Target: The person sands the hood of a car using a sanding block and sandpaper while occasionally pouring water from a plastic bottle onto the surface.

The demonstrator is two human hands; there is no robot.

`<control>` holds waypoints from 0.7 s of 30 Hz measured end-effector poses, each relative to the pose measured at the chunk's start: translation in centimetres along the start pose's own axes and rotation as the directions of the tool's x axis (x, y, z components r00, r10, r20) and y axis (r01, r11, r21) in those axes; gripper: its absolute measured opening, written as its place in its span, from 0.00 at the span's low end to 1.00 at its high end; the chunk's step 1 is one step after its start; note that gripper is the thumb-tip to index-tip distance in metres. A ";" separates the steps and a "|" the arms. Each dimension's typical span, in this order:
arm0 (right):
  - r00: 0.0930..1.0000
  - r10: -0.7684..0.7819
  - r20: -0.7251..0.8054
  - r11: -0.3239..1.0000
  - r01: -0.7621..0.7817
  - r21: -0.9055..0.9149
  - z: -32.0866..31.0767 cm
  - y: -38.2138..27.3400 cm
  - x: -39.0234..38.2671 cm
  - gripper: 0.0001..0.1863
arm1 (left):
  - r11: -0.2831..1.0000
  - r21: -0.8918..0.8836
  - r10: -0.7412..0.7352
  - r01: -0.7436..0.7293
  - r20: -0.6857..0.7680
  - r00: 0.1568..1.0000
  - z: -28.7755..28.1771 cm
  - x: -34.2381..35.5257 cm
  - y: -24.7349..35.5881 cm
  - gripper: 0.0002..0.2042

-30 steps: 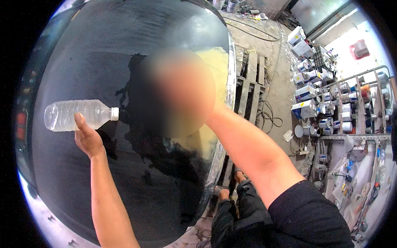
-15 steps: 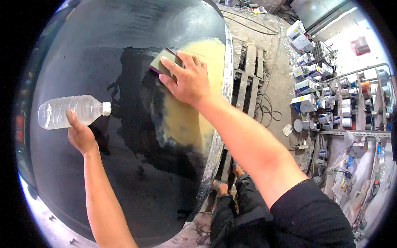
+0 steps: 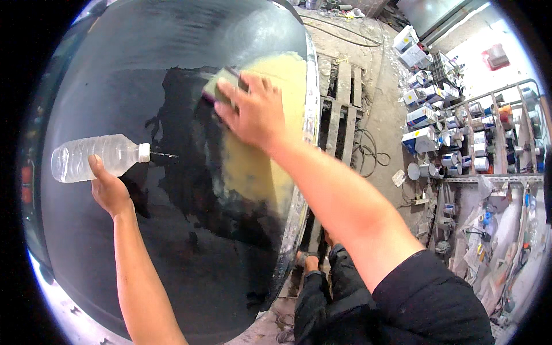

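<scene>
While the left hand [image 3: 108,192] held a clear bottle [image 3: 98,157] level over the left half of the dark panel [image 3: 115,69], its white cap pointing right with a thin stream at the nozzle, the right hand [image 3: 256,112] pressed a sanding block [image 3: 221,83] flat against the panel's upper right part, at the top of the yellow patch [image 3: 261,178]. Judging by the wet, glossier stain spreading between bottle and block, the step in hand looked like wet rubbing of the surface beside that patch. The next move would seem to call for steady, even pressure along the panel's right edge, with the wetting kept near the block so the surface did not dry. The left fingers were wrapped from below around the bottle's lower side, thumb up against it, closed on it firmly. The right fingers lay spread slightly apart and flat over the block, palm bearing down, clamping it to the panel rather than pinching it; only the block's upper left end showed past the fingertips. Beyond the panel's right edge lay a pallet [image 3: 342,92] on the floor, and further right stood shelves [image 3: 489,132] crowded with cans.
</scene>
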State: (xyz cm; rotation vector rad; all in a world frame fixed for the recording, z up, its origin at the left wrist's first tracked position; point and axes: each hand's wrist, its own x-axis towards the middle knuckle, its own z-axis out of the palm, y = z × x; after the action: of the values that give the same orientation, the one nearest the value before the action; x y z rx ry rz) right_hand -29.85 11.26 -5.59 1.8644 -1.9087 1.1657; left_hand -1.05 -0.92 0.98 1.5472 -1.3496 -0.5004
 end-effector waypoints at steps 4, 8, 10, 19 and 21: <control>0.991 0.000 0.134 0.995 -0.013 0.099 -2.7 -8.1 -10.3 0.31 | 0.999 0.036 -0.025 0.025 0.007 1.000 -1.1 0.3 -0.6 0.40; 0.998 -0.042 0.056 0.995 0.036 0.097 -3.8 -6.8 -9.4 0.28 | 0.999 -0.007 -0.036 0.036 -0.001 0.999 -1.2 0.4 -0.3 0.41; 1.000 0.008 0.013 1.000 -0.007 -0.028 -1.9 -2.4 -4.9 0.24 | 1.000 -0.021 -0.020 0.020 -0.001 1.000 -0.6 0.1 -0.1 0.41; 0.999 0.035 0.036 0.996 -0.038 0.075 -3.3 -6.7 -10.6 0.29 | 0.999 0.034 -0.017 0.017 -0.007 1.000 -2.2 1.0 -1.2 0.42; 0.999 0.042 0.021 0.986 -0.045 0.161 -4.4 -7.1 -12.3 0.30 | 0.999 0.008 -0.031 0.031 0.006 0.999 -1.6 0.7 -1.1 0.42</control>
State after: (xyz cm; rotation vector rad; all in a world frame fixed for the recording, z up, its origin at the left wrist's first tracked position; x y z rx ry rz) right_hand -22.83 24.16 -8.15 1.9281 -1.9251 1.3589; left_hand 1.07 -1.06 0.92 1.5766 -1.3358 -0.5202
